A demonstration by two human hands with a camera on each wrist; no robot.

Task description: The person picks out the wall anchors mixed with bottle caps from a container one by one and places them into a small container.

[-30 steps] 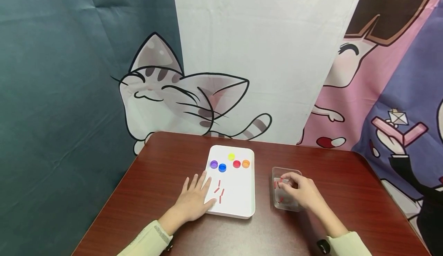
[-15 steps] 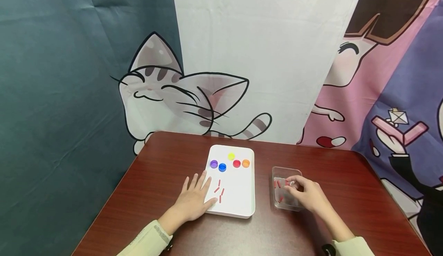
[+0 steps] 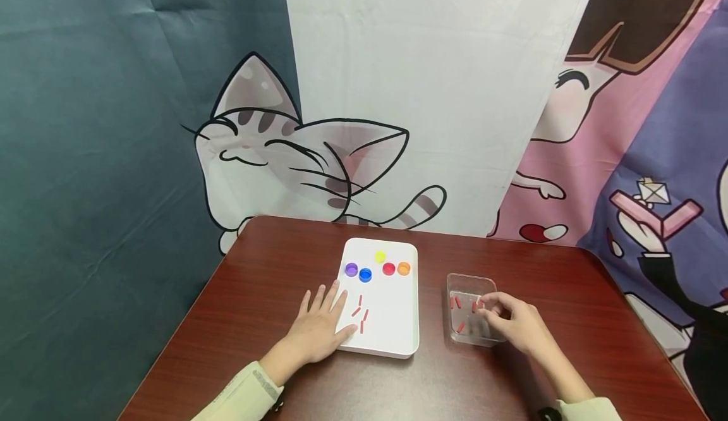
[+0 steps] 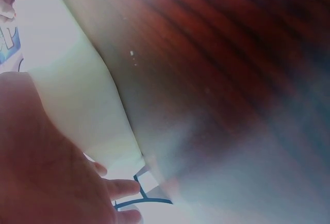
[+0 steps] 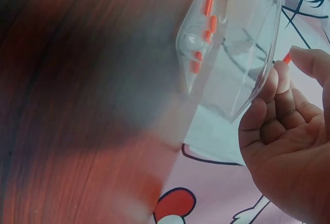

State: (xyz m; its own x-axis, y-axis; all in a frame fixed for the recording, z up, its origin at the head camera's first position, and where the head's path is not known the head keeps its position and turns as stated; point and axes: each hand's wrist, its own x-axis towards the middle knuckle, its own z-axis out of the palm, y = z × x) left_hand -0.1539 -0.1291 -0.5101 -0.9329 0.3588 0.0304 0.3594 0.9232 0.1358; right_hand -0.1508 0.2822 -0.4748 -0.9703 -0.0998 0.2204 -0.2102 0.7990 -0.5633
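Note:
My left hand [image 3: 318, 330] lies flat with spread fingers across the left edge of a white tray [image 3: 395, 323]. Several thin red sticks [image 3: 361, 327] are on the tray, just right of that hand's thumb. At the right stands a clear plastic box [image 3: 472, 340] with several short red sticks [image 3: 461, 327] on its bottom. Over the box's right side is my right hand [image 3: 516, 323]. In the right wrist view its thumb and index finger pinch a small red stick [image 5: 287, 58] above the rim, mostly hidden by the fingertips.
Small round cups stand at the tray's far end: purple [image 3: 351, 270], blue [image 3: 365, 275], yellow [image 3: 380, 256], red [image 3: 389, 269] and orange [image 3: 404, 268]. A brown wooden table [image 3: 273, 263] carries everything. A printed cloth [image 3: 443, 92] hangs behind it.
My right hand has shifted rightward across the box to its right side, uncovering more of the red sticks inside. My left hand has stayed on the tray's edge.

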